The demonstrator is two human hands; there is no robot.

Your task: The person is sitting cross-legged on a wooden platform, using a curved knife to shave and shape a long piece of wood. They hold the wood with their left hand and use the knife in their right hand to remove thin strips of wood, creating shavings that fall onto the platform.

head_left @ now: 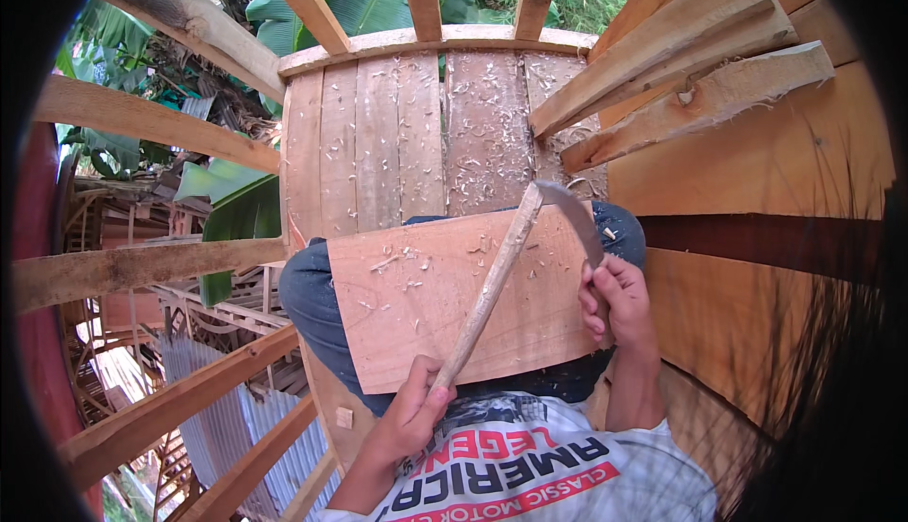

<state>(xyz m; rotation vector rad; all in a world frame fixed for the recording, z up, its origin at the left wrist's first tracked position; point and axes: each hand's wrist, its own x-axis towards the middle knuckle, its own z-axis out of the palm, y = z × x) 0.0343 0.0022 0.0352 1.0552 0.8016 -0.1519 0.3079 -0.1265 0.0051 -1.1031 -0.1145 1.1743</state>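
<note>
My left hand is closed round the lower end of a long, pale wooden stick, which slants up and away to the right. At the stick's top end lies a curved metal blade, bending down toward my right hand. The fingers of that hand are curled at the blade's near end, hiding part of it. I cannot tell whether blade and stick are joined. Beneath both is a flat wooden board across my lap, with several curled shavings on it.
Slatted planks strewn with shavings stretch ahead, edged by wooden rails on the left. Rough timber pieces lean at the right beside a plank wall. Corrugated metal sheeting and banana leaves show beyond the rails.
</note>
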